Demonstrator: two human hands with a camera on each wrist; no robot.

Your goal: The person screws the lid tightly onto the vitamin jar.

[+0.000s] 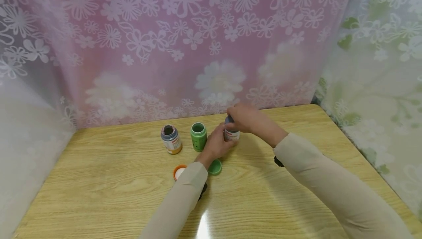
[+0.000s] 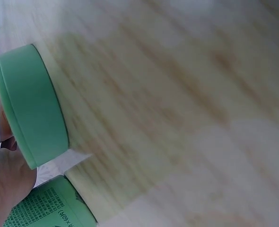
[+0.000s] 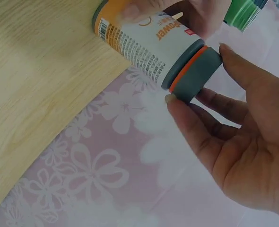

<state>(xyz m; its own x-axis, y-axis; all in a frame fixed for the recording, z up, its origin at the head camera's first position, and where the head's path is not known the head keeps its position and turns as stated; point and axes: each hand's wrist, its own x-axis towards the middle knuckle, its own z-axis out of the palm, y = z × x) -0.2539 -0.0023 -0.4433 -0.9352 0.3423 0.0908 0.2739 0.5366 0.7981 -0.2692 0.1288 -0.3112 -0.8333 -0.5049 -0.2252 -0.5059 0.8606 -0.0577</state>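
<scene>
A white bottle (image 1: 232, 135) with a grey top and an orange lower band stands on the table, between both hands. My left hand (image 1: 217, 144) grips its body, fingers and thumb round the label. From above, my right hand (image 1: 245, 117) pinches the grey cap (image 3: 196, 73) between thumb and fingers. In the right wrist view an orange ring shows under that cap, close over the bottle's shoulder. Left of my left hand stands an uncapped green bottle (image 1: 199, 140). A green lid (image 1: 215, 167) lies beside my left wrist, and looms large in the left wrist view.
Farther left stands another grey-and-white bottle (image 1: 172, 143), its mouth uncovered. An orange-rimmed lid (image 1: 179, 172) lies nearer me, partly hidden by the left sleeve. The wooden table (image 1: 108, 180) ends at a pink flowered curtain (image 1: 184, 48) behind the bottles.
</scene>
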